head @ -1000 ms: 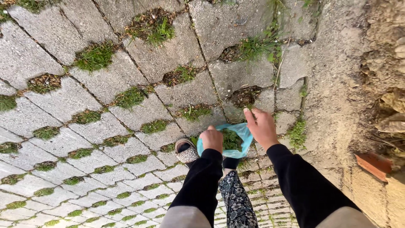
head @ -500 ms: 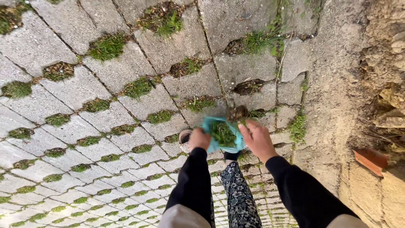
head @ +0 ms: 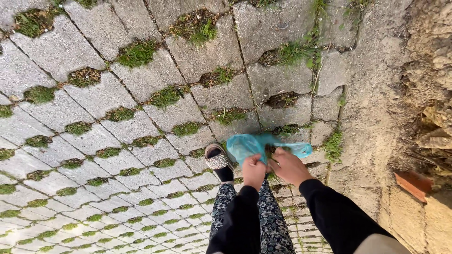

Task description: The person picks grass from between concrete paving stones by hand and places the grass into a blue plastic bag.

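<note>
My left hand [head: 254, 171] is closed on the near edge of a light blue plastic bag [head: 245, 145] that hangs over the paving. Dark green pulled weeds [head: 271, 151] show at the bag's mouth. My right hand [head: 288, 165] is right beside the left, its fingers at the bag's opening and touching the weeds. Both arms wear black sleeves. Below the hands are my patterned trouser leg [head: 266, 214] and my foot in a speckled slipper [head: 218, 161].
Grey interlocking paving stones [head: 94, 61] have tufts of grass [head: 137, 52] and weeds in the gaps. A bare earth hole [head: 282, 99] lies ahead of the bag. A rough sandy strip and stone wall [head: 423, 70] run along the right, with a reddish brick piece [head: 414, 184].
My right hand, which held a pulled clump of weeds above the bag, has come down to the bag's mouth. Both hands drew closer together and nearer to me; the bag flattened out.
</note>
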